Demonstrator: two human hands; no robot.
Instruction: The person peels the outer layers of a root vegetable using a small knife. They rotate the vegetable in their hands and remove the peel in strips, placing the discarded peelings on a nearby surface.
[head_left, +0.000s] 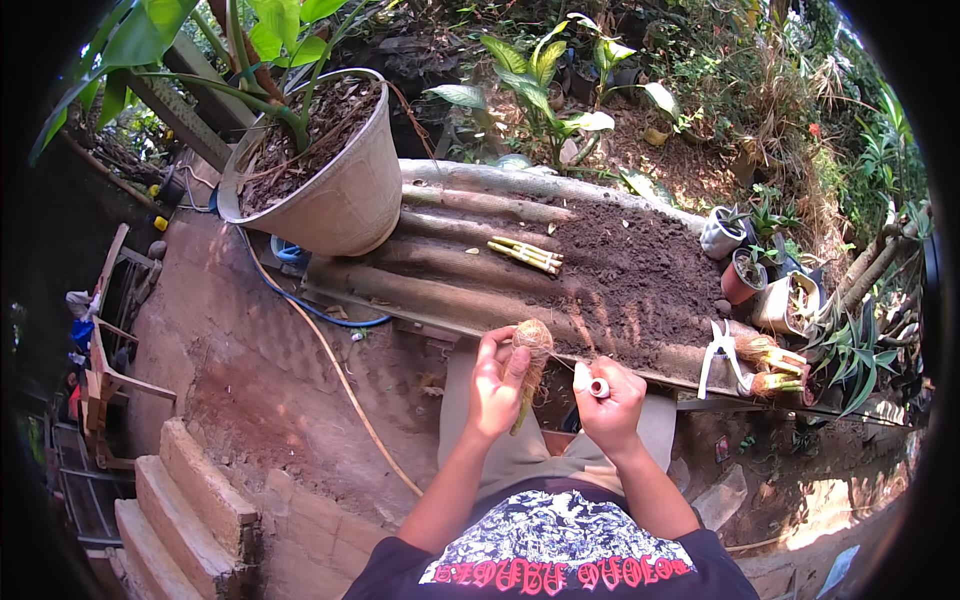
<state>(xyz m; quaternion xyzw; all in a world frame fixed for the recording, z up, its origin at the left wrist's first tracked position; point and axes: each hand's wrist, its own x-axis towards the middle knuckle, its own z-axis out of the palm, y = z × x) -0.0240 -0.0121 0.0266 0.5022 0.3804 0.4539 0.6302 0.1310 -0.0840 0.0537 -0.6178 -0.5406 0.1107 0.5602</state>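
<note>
My left hand (495, 388) holds a plant cutting (534, 349) whose upper end is wrapped in a ball of brown coconut fibre. Its green stem points down past my palm. In my right hand (611, 405) is a spool of pale thread (599, 388), and a thin strand runs taut from it to the fibre. Several bare cut stems (525, 255) lie side by side on the corrugated sheet (450, 281) beyond my hands. To the right, white-handled pruning shears (720, 356) rest near the sheet's edge, beside several fibre-wrapped cuttings (772, 365).
Dark loose soil (645, 270) covers the sheet's right half. A large pale pot (322, 187) with a leafy plant stands at the left end. Small potted plants (744, 274) line the right end. A hose (337, 367) crosses the ground near concrete steps (187, 510).
</note>
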